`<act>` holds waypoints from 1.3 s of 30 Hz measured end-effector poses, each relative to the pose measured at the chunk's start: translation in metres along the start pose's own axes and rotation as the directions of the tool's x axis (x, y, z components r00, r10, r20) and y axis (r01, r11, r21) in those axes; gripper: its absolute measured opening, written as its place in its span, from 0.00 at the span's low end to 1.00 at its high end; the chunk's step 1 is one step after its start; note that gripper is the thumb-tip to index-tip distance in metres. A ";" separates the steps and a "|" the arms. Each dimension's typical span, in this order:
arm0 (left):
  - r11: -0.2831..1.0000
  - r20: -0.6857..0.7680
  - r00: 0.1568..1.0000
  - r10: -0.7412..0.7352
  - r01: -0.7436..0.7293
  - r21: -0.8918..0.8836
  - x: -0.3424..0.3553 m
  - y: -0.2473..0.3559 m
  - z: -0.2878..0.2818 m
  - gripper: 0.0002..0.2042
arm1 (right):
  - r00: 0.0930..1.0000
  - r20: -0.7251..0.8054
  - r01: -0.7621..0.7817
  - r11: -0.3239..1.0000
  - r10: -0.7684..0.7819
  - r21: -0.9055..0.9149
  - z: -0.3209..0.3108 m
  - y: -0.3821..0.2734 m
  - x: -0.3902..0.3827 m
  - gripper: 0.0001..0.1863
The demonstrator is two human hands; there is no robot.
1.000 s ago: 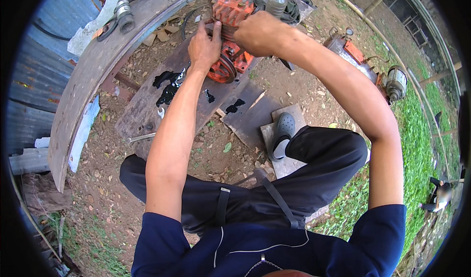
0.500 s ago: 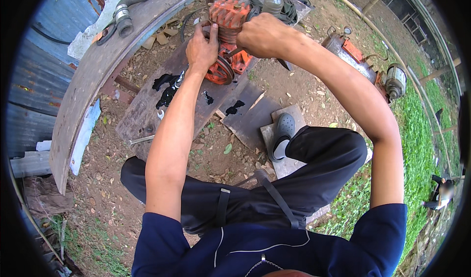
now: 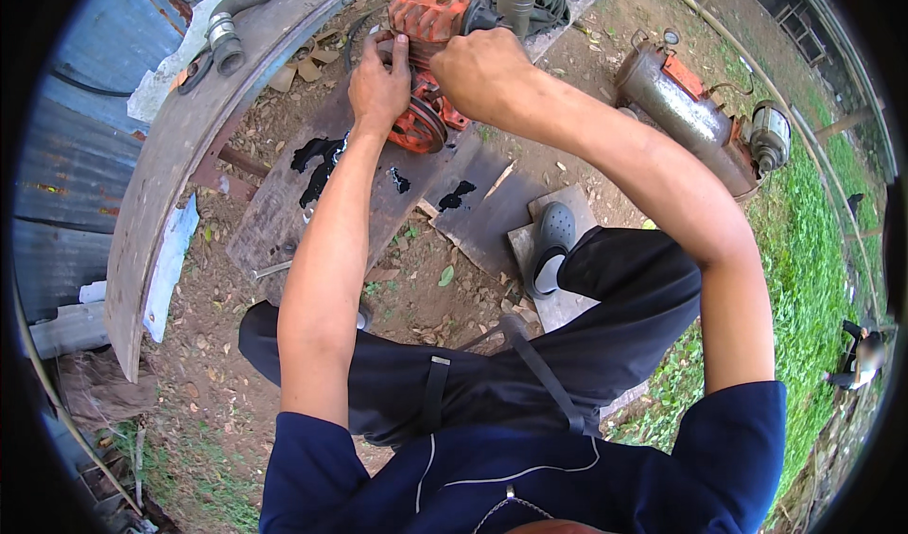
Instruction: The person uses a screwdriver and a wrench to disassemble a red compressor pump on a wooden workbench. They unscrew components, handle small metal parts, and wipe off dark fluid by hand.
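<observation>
A red, finned air compressor pump (image 3: 427,12) with a grooved pulley (image 3: 419,127) stands on an oil-spotted wooden board (image 3: 364,203) in front of me. My left hand (image 3: 380,82) is closed against the pump's left side, thumb and fingers bent at the finned cylinder. On the other side, my right hand (image 3: 487,72) makes a fist close by the cylinder, knuckles up. Whatever that fist grips is hidden under it. A clear bottle (image 3: 516,2) with a blue cap stands just beyond the right hand.
A curved wooden bench (image 3: 180,160) runs along the left, carrying a hose with a metal fitting (image 3: 225,44). To the right lies a rusty metal tank (image 3: 676,99) with a gauge. A wrench (image 3: 274,269) rests on the board's near end. A person (image 3: 859,356) sits far right.
My right fist has shifted a little left, nearer the pump. The dark tool ends that showed beside it are out of sight. The whole view has tilted slightly.
</observation>
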State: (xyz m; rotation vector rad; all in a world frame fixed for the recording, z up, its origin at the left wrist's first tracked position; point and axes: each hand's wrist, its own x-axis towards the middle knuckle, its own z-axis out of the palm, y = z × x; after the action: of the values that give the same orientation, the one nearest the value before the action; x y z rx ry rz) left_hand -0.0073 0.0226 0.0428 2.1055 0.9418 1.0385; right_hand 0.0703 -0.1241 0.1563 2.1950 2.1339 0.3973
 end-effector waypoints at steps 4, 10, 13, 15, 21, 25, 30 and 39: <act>1.000 -0.021 1.000 0.011 -0.011 0.002 0.000 0.001 0.000 0.21 | 0.980 0.134 -0.156 0.986 0.147 0.060 0.002 0.005 -0.015 0.07; 1.000 0.015 1.000 -0.022 0.022 -0.018 -0.002 0.006 -0.002 0.23 | 0.942 0.137 -0.324 0.938 0.307 0.122 0.068 0.014 -0.063 0.09; 1.000 -0.010 1.000 -0.002 0.002 -0.027 -0.003 0.001 0.000 0.23 | 0.919 0.163 -0.383 0.909 0.358 0.163 0.107 0.005 -0.082 0.11; 0.999 -0.005 1.000 -0.004 0.004 -0.035 -0.003 0.001 0.001 0.22 | 0.909 0.156 -0.414 0.880 0.386 0.234 0.142 -0.003 -0.087 0.12; 0.999 -0.024 1.000 0.006 -0.007 -0.035 -0.003 0.004 -0.001 0.21 | 0.838 0.178 -0.516 0.643 0.516 0.566 0.225 -0.050 -0.070 0.16; 0.999 -0.048 0.998 0.040 -0.040 -0.006 -0.001 0.002 0.000 0.20 | 0.752 0.083 -0.418 0.376 0.654 0.827 0.255 -0.078 -0.063 0.14; 1.000 -0.048 0.998 0.028 -0.028 -0.013 0.000 -0.001 0.002 0.20 | 0.728 0.051 -0.434 0.402 0.683 0.807 0.238 -0.072 -0.080 0.13; 0.997 -0.082 0.994 0.068 -0.070 -0.029 -0.001 -0.006 0.002 0.20 | 0.786 -0.022 -0.475 0.627 0.618 0.617 0.201 -0.045 -0.101 0.13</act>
State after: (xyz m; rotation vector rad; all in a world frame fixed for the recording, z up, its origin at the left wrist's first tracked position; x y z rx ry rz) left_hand -0.0078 0.0249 0.0371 2.0966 0.8905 1.1737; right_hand 0.0694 -0.1940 -0.0624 3.3404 1.7632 -0.0183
